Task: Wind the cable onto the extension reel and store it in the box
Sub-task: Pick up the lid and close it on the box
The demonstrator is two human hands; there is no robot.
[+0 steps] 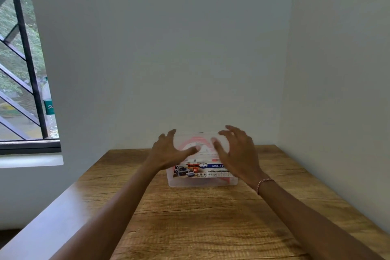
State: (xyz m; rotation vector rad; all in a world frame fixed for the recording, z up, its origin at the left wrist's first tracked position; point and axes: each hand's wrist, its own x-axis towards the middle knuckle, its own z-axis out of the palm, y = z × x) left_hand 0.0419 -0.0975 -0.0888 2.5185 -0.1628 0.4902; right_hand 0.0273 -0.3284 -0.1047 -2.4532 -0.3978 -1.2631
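Lying broadside, box (202, 181) under hands.

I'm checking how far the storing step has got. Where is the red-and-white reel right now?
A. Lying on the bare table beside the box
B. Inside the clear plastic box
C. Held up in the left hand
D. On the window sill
B: the reel shows through the walls of the clear box on the wooden table, with the left hand and right hand spread open over the top of the box.
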